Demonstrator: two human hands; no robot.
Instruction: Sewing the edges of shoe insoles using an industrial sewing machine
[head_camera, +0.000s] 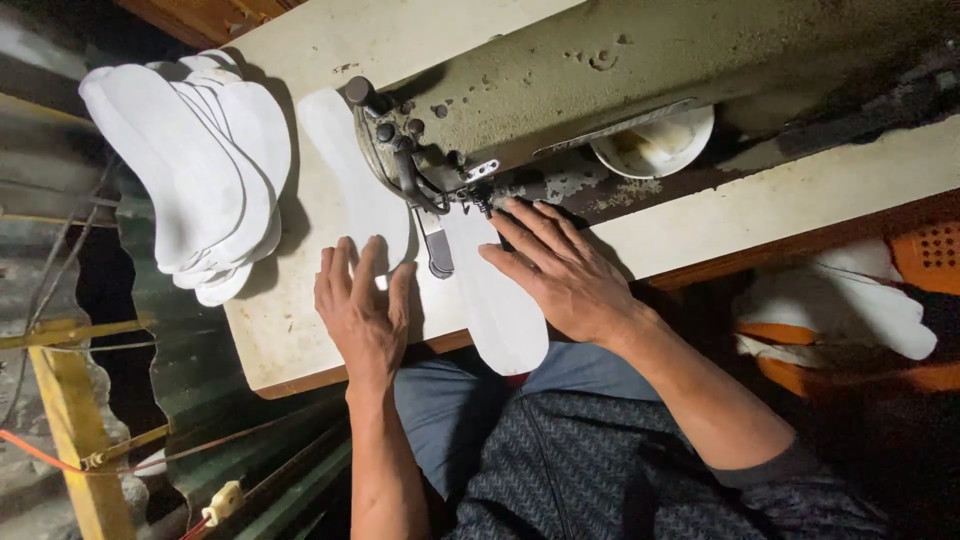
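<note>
While the worn green sewing machine fills the upper half of the view, it sits on a cream table with a wooden edge, and both hands work just in front of its needle. At the table's far left corner lies a stack of white sole-shaped pieces, at least five, though the exact count is hard to tell since they overlap. One long white piece runs under the presser foot and hangs over the near edge of the table. The right hand lies flat and open on this piece, fingers spread, fingertips very near the needle. The left hand presses flat beside it, palm down, gripping nothing, its fingers resting on the white material just left of the foot. One small white bowl sits behind the machine arm.

The likeliest trouble, I judge, is the right fingertips straying under the needle, being so close. The overhanging end could also drag the piece askew and pull the seam crooked.
</note>
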